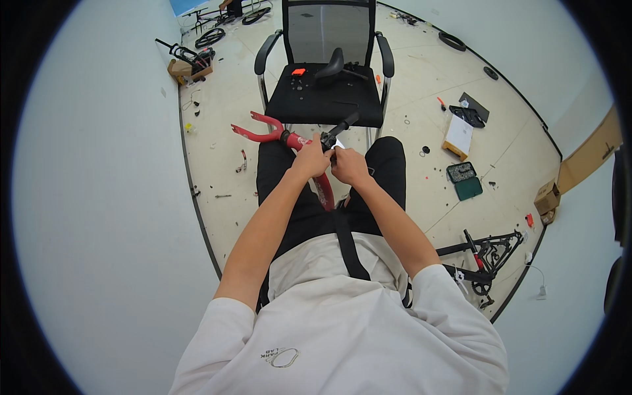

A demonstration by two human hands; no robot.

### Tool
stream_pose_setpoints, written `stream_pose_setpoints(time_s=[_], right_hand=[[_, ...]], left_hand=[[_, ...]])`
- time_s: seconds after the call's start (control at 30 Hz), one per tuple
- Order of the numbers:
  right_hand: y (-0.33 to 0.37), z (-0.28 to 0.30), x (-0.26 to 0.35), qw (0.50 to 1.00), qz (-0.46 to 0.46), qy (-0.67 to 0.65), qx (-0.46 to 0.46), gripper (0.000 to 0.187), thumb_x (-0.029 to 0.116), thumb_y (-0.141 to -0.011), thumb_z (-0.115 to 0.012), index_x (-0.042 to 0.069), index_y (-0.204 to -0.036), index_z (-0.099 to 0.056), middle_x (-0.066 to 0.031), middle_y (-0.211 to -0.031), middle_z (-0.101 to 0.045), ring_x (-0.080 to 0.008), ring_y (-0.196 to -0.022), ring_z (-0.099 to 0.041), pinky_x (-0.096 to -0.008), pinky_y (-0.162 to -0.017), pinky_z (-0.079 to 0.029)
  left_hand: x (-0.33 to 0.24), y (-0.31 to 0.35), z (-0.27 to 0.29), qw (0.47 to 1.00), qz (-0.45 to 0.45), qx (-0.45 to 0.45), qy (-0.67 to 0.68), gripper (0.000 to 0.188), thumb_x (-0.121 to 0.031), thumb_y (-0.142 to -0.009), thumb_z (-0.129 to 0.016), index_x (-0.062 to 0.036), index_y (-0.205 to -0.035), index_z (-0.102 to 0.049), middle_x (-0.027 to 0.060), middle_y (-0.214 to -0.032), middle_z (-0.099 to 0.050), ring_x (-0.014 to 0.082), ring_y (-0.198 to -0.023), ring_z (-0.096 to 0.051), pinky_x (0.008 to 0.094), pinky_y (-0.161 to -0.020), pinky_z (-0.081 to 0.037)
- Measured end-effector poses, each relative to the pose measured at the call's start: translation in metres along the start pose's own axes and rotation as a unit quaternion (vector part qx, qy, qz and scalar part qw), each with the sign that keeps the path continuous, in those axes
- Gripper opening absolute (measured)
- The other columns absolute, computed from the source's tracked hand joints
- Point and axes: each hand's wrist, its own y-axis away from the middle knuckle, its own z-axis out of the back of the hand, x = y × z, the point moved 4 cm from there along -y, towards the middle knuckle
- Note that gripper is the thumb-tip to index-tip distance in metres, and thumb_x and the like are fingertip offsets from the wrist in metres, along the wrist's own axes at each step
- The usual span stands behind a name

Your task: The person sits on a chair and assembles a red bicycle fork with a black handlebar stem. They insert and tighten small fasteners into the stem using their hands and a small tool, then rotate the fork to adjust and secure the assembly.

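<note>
Across my thighs lies a red bicycle frame part with a two-pronged red fork pointing left. A red tube runs down from it between my legs. My left hand is closed around the red part close to a black clamp-like stem, from which a black bar reaches up and right. Beside it, my right hand has its fingers curled in against the stem's near side. Whatever those fingers hold is hidden, though a small pale patch shows just above them.
Ahead, a black chair bears a bicycle saddle, an orange item and small parts. On the right floor are a green case, a white-topped box and a black bicycle frame. A wall stands left.
</note>
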Motion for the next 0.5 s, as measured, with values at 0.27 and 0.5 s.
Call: stream_pose_setpoints(time_s=[0.27, 0.5], right_hand=[[-0.006, -0.021, -0.04, 0.951, -0.149, -0.261, 0.071, 0.028, 0.025, -0.082, -0.067, -0.002, -0.085, -0.071, -0.0172, -0.075, -0.07, -0.0271, -0.07, -0.068, -0.0395, -0.066, -0.053], [-0.002, -0.025, -0.042, 0.926, -0.162, -0.334, 0.074, 0.03, 0.028, -0.087, -0.065, -0.002, -0.088, -0.07, -0.0049, -0.075, -0.066, -0.0125, -0.062, -0.056, -0.0271, -0.057, -0.045]], left_hand=[[-0.004, 0.001, 0.001, 1.0, -0.004, 0.008, 0.001, 0.05, -0.034, -0.089, -0.063, 0.0034, -0.115, -0.042, 0.0308, -0.102, -0.063, 0.047, -0.1, -0.061, 0.0488, -0.083, -0.049], [-0.004, 0.001, 0.0, 1.0, -0.007, 0.002, 0.0, 0.051, -0.035, -0.089, -0.063, 0.003, -0.117, -0.042, 0.0314, -0.101, -0.063, 0.0471, -0.1, -0.061, 0.0488, -0.083, -0.049]])
